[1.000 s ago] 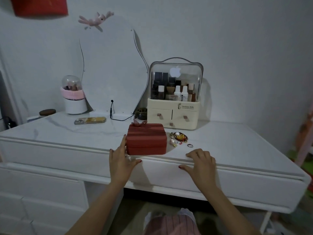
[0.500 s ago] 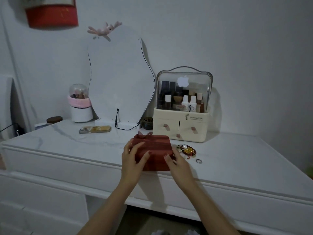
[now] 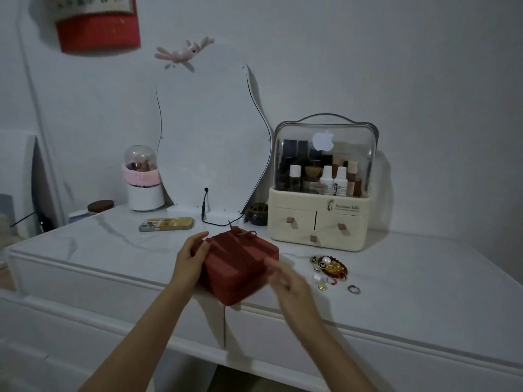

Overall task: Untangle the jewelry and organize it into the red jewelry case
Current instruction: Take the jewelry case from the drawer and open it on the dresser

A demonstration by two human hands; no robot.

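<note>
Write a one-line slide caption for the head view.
Left hand grips closed red jewelry case on white marble-top dresser; blurred right hand beside it; tangled jewelry pile untouched.

The red box (image 3: pixel 240 267) sits at the front edge of the white table (image 3: pixel 410 281), turned at a slant, with a hand at each side. To its right lies a small heap of jewelry (image 3: pixel 329 268) and a ring (image 3: pixel 354 289); bare table lies past them. Behind the box stand a cream makeup case (image 3: pixel 319 219), a little dark pot (image 3: pixel 257 213), a black cord (image 3: pixel 210 219) and a mirror (image 3: pixel 209 137). A phone (image 3: pixel 166 224) lies back left, with bare table in front of it.
</note>
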